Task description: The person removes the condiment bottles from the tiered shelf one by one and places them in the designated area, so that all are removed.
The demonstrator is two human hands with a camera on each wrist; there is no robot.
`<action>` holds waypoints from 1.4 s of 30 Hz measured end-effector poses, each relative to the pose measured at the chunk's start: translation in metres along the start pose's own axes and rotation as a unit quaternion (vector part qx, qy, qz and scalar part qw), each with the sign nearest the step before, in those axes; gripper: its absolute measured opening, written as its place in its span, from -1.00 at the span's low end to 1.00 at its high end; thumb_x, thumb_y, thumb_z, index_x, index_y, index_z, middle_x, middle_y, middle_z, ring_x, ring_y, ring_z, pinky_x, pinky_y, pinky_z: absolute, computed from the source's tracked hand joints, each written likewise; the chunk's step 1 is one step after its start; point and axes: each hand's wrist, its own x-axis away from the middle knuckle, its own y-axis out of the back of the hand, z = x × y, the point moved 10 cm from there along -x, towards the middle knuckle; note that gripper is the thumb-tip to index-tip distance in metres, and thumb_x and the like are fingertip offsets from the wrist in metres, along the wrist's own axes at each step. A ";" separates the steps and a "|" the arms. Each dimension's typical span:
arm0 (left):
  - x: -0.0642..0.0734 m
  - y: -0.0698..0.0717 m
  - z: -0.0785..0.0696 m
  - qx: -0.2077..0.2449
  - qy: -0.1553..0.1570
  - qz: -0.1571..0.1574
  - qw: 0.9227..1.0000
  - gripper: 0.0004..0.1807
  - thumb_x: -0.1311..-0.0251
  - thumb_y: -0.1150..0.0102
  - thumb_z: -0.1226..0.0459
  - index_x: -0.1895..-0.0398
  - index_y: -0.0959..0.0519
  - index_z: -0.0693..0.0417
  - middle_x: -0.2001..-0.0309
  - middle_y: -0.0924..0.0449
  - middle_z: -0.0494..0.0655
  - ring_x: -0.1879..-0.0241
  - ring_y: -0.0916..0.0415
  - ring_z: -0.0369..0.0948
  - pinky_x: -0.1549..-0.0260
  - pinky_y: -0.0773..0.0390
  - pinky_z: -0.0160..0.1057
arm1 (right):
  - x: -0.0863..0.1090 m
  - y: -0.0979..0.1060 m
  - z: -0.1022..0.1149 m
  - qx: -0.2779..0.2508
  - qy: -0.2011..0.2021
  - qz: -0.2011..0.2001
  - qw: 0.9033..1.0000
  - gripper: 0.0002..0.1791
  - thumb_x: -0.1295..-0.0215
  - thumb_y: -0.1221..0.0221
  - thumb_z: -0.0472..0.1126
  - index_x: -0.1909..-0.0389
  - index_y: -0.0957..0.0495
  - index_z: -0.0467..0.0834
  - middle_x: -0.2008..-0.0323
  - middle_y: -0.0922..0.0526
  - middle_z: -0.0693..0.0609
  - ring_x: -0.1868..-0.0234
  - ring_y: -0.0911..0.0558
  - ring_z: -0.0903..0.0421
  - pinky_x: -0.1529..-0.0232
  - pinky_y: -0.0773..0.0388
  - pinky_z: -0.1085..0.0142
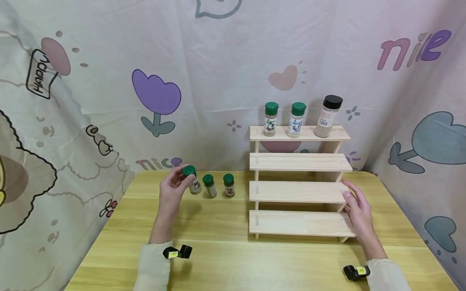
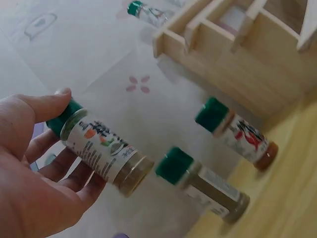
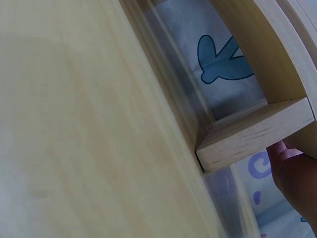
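Note:
My left hand (image 1: 172, 186) pinches a spice jar (image 1: 195, 186) by its green cap, thumb on one side and fingers on the other. In the left wrist view this spice jar (image 2: 106, 151) has a white printed label and appears held off the tabletop. Just right of it stand two smaller green-capped jars, one jar (image 1: 210, 186) with greenish contents and another jar (image 1: 229, 186) with reddish contents. At the right end of a four-step wooden display rack (image 1: 291, 224), my right hand (image 1: 359, 210) grips the side. The right wrist view shows only part of that hand beside the wood (image 3: 257, 136).
On the rack's top step stand two green-capped jars, a left jar (image 1: 270, 119) and a middle jar (image 1: 296, 120), plus a taller black-capped jar (image 1: 326, 117). A patterned cloth (image 1: 218, 81) hangs behind the wooden table (image 1: 218, 258).

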 end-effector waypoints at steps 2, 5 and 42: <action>-0.003 0.004 0.008 0.003 -0.001 -0.014 1.000 -0.56 -0.33 -0.32 0.40 -0.24 -0.51 0.34 -0.05 -0.57 -0.01 -0.04 -0.58 -0.16 -0.05 -0.59 -0.37 | 0.000 0.001 0.000 0.003 0.001 -0.003 1.000 -0.50 -0.62 -0.02 -0.15 -0.50 -0.33 -0.10 -0.12 -0.61 0.26 -0.05 -0.60 0.36 0.10 -0.64 0.49; -0.004 0.013 0.021 -0.003 0.006 -0.048 0.999 -0.57 -0.32 -0.33 0.40 -0.23 -0.53 0.34 -0.03 -0.58 -0.04 -0.02 -0.60 -0.19 -0.03 -0.59 -0.41 | 0.000 0.000 -0.002 0.008 -0.001 -0.002 1.000 -0.50 -0.63 -0.01 -0.14 -0.50 -0.33 -0.11 -0.15 -0.57 0.25 -0.06 -0.60 0.36 0.09 -0.63 0.49; -0.015 0.026 0.096 -0.035 0.087 -0.062 0.994 -0.49 -0.36 -0.23 0.47 -0.35 -0.42 0.38 -0.30 -0.43 0.32 -0.22 -0.44 0.01 -0.04 -0.52 -0.53 | -0.001 0.000 -0.002 0.001 -0.012 -0.007 1.000 -0.50 -0.63 0.00 -0.16 -0.51 -0.32 -0.10 -0.19 -0.51 0.22 -0.06 -0.57 0.35 0.09 -0.61 0.52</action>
